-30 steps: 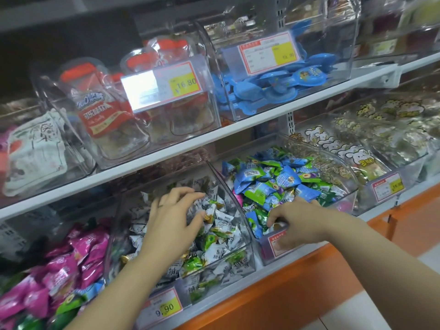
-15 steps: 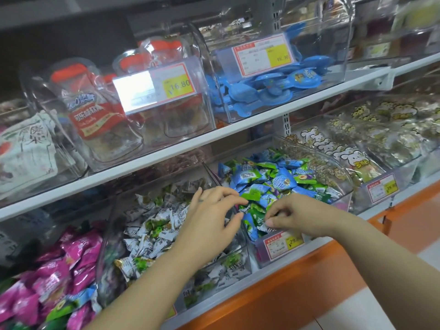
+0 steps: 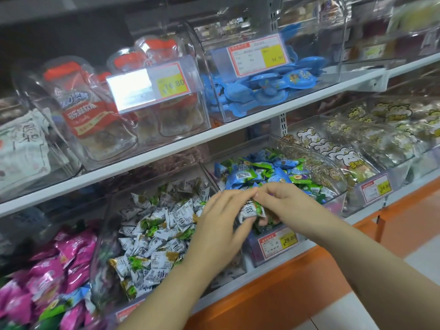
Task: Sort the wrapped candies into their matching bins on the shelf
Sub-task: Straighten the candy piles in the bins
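Note:
A white-and-green wrapped candy (image 3: pixel 252 210) sits between my two hands, above the wall that divides two clear bins on the lower shelf. My right hand (image 3: pixel 283 206) pinches it from above with fingertips. My left hand (image 3: pixel 223 225) meets it from the left, fingers and thumb closing around it. The left bin (image 3: pixel 104 234) holds white-and-green candies (image 3: pixel 157 232). The right bin (image 3: pixel 333 172) holds blue and green candies (image 3: pixel 259 172).
Pink wrapped candies (image 3: pixel 47 277) fill the bin at far left. Bags with cartoon rabbits (image 3: pixel 333 148) lie in bins to the right. The upper shelf (image 3: pixel 214 136) carries clear bins with red-lidded jars (image 3: pixel 90 108) and blue packs (image 3: pixel 262 89). Price tags (image 3: pixel 277 242) front the bins.
My left hand left the white-and-green bin and moved right to meet my right hand. My right hand lifted a white-and-green candy out of the blue-and-green bin.

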